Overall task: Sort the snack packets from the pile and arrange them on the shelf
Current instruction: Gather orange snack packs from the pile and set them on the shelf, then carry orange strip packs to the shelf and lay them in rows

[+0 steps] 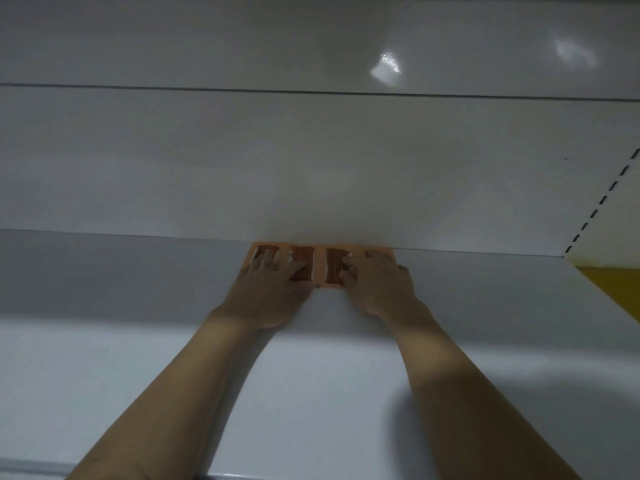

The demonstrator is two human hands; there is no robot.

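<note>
The white shelf [138, 358] runs wide, its back panel [311, 168] upright behind. Two orange snack packets lie flat, edge to edge, against that panel: the left packet [303, 266] and right packet [333, 271], their row running left to right. The left hand [273, 289] and right hand [377, 285] each press one, fingers spread flat, neither nearer.

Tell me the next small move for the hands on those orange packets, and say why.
Probably lift both hands away. The left hand and right hand lie flat on the orange packets, which sit side by side on the shelf, far edges against the back panel, so little seems left to adjust. The pile is out of view.
</note>
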